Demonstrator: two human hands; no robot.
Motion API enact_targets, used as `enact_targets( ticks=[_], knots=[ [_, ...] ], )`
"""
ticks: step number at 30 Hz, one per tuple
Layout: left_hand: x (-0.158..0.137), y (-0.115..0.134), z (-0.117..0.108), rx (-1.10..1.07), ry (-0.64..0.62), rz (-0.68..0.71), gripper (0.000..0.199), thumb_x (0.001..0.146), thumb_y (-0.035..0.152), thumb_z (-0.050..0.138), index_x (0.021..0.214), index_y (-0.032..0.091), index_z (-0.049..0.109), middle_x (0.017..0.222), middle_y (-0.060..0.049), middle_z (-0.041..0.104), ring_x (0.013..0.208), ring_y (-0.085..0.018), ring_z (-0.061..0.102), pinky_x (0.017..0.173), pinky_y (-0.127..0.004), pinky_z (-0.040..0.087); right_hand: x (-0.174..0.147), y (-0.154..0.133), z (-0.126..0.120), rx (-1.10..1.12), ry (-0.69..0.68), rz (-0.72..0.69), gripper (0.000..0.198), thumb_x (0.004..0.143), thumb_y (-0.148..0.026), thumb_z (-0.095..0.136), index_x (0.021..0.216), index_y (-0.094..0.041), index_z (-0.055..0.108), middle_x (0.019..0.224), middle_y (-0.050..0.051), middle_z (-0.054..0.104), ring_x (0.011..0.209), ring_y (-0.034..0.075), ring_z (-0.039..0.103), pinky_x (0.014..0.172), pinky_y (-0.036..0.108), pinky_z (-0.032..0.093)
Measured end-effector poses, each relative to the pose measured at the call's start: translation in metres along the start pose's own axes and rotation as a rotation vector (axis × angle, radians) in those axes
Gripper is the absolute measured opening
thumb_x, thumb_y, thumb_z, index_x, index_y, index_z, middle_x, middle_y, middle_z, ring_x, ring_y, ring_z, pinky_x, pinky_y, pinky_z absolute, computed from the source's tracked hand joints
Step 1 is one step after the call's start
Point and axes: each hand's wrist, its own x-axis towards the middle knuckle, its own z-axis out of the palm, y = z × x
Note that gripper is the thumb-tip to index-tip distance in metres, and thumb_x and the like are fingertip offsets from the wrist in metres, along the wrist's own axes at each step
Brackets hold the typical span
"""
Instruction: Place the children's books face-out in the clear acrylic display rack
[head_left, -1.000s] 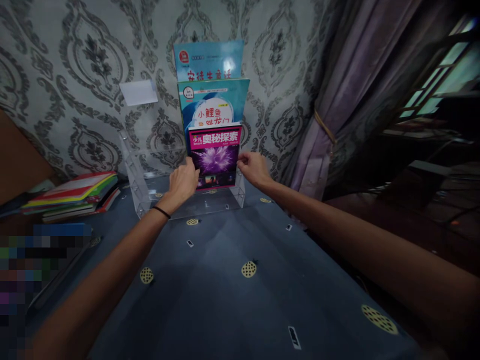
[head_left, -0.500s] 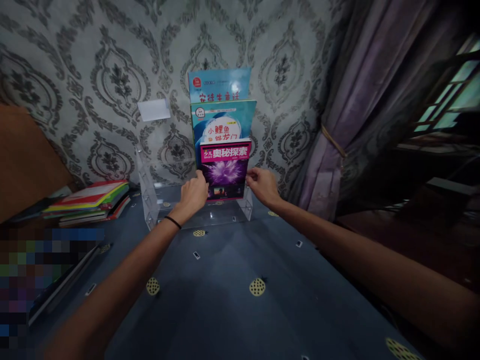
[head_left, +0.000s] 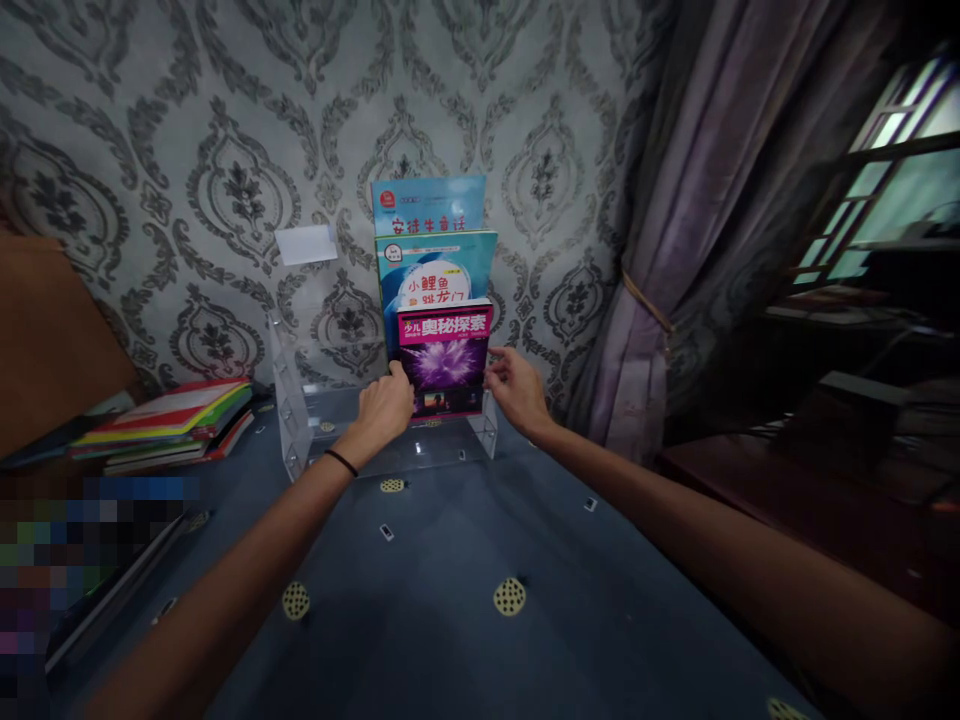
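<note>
A small book with a pink and purple cover [head_left: 444, 362] stands upright, leaning back slightly, in a clear acrylic tiered stand [head_left: 292, 415]. My left hand [head_left: 386, 405] is closed on its lower left edge; the fingers behind the cover are hidden. At its right edge, the curled fingers of my right hand [head_left: 517, 388] touch the cover, with the index finger slightly raised. Behind it stands a teal and blue book [head_left: 436, 262] on a higher tier. A light blue book [head_left: 429, 200] rises at the back.
To the left lies a stack of colourful books [head_left: 169, 415], beside a brown board [head_left: 64, 340]. Nearer, a book at the lower left is partly pixelated. A blue patterned cloth [head_left: 420, 630] covers the table. Patterned wall and a tied purple curtain [head_left: 641, 320] stand behind.
The camera view has tilted up and shifted slightly, so the books and stand appear lower. My right index finger has lifted a little; both hands remain at the purple book's edges.
</note>
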Motion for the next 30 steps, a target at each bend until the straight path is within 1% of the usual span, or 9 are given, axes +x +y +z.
enact_targets(
  ticks=[3,5,8,12,19,25,28,30],
  knots=[
    [0.001,0.0,0.001,0.002,-0.008,0.004,0.029,0.101,0.028,0.041,0.124,0.011,0.045,0.111,-0.026,0.072,0.107,-0.036,0.072,0.084,-0.041,0.052,0.002,0.002,-0.001,0.025,0.003,-0.014,0.041,0.082,-0.016,0.052,0.121,-0.018,0.062,0.087,0.005,0.072,0.077,0.022,0.071,0.079,0.038,0.057],
    [0.001,0.0,0.001,0.004,-0.014,0.005,0.03,0.101,0.029,0.041,0.125,0.011,0.044,0.111,-0.026,0.072,0.107,-0.036,0.072,0.085,-0.041,0.052,0.004,0.005,-0.002,0.021,0.003,-0.03,0.042,0.08,-0.016,0.053,0.12,-0.018,0.064,0.091,0.005,0.073,0.079,0.021,0.071,0.081,0.038,0.057],
    [0.001,0.0,0.0,0.007,-0.022,0.005,0.029,0.101,0.029,0.041,0.124,0.011,0.043,0.112,-0.025,0.072,0.108,-0.035,0.072,0.085,-0.041,0.052,0.008,0.01,-0.001,0.029,0.024,-0.072,0.043,0.076,-0.016,0.055,0.118,-0.017,0.067,0.096,0.007,0.072,0.079,0.021,0.069,0.083,0.039,0.057],
    [0.0,0.0,-0.002,0.015,-0.029,0.01,0.03,0.102,0.029,0.04,0.126,0.011,0.042,0.114,-0.024,0.072,0.108,-0.034,0.072,0.087,-0.04,0.052,0.012,0.017,0.003,0.07,0.032,-0.101,0.045,0.074,-0.015,0.055,0.117,-0.016,0.069,0.095,0.008,0.071,0.077,0.021,0.068,0.082,0.041,0.057],
    [-0.001,-0.005,-0.004,0.018,-0.053,0.031,0.034,0.102,0.032,0.04,0.13,0.011,0.041,0.118,-0.023,0.071,0.11,-0.034,0.07,0.087,-0.04,0.053,0.012,0.022,0.004,0.102,0.025,-0.103,0.043,0.074,-0.016,0.057,0.115,-0.018,0.07,0.093,0.007,0.072,0.073,0.02,0.067,0.079,0.041,0.058],
    [-0.002,-0.005,-0.004,0.014,-0.063,0.033,0.036,0.102,0.033,0.041,0.131,0.012,0.04,0.118,-0.023,0.07,0.111,-0.034,0.07,0.087,-0.04,0.053,0.011,0.022,0.001,0.086,-0.017,-0.086,0.044,0.075,-0.018,0.056,0.118,-0.017,0.068,0.099,0.008,0.072,0.078,0.021,0.067,0.078,0.039,0.058],
    [-0.002,-0.003,-0.005,0.01,-0.065,0.025,0.035,0.102,0.032,0.041,0.13,0.011,0.041,0.118,-0.023,0.07,0.111,-0.034,0.07,0.087,-0.04,0.053,0.014,0.02,0.001,0.067,-0.018,-0.085,0.045,0.073,-0.018,0.057,0.117,-0.016,0.069,0.095,0.008,0.071,0.077,0.021,0.067,0.079,0.039,0.058],
    [-0.003,-0.002,-0.006,0.003,-0.066,0.018,0.036,0.101,0.032,0.042,0.13,0.011,0.041,0.118,-0.023,0.07,0.112,-0.034,0.07,0.087,-0.04,0.053,0.018,0.019,0.002,0.062,-0.019,-0.089,0.048,0.073,-0.018,0.058,0.119,-0.015,0.068,0.092,0.007,0.071,0.073,0.021,0.067,0.076,0.039,0.058]
  ],
)
